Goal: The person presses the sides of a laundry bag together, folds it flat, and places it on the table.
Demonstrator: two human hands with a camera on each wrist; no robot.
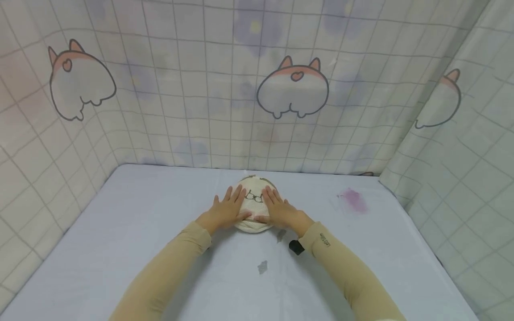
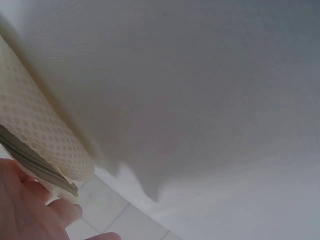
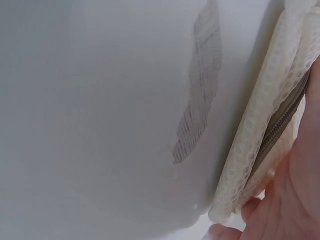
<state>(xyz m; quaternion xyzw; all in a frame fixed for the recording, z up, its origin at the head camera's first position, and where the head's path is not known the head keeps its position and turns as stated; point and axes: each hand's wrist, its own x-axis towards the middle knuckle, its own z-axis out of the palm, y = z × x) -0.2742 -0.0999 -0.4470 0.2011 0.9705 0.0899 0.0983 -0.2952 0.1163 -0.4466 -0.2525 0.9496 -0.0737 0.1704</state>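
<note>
A round cream mesh bag with a zip, printed with a pair of glasses [image 1: 254, 197], lies on the white table. On its left side rests my left hand [image 1: 225, 211], fingers extended and pointing away from me. My right hand [image 1: 283, 213] lies against the right side in the same way, the two thumbs close together near the front. In the left wrist view the zip [image 2: 32, 160] runs along the bag's edge beside the left fingers. The right wrist view has the mesh side [image 3: 252, 125] and the palm [image 3: 287, 200] against it. The bag's underside is hidden.
The white table surface [image 1: 132, 223] carries a pink stain [image 1: 354, 199] at the right and a grey patch [image 1: 262, 267] nearer me. Curtains with a grid and animal print [image 1: 293, 89] hang behind and at both sides. A black piece [image 1: 296, 247] shows by the right wrist.
</note>
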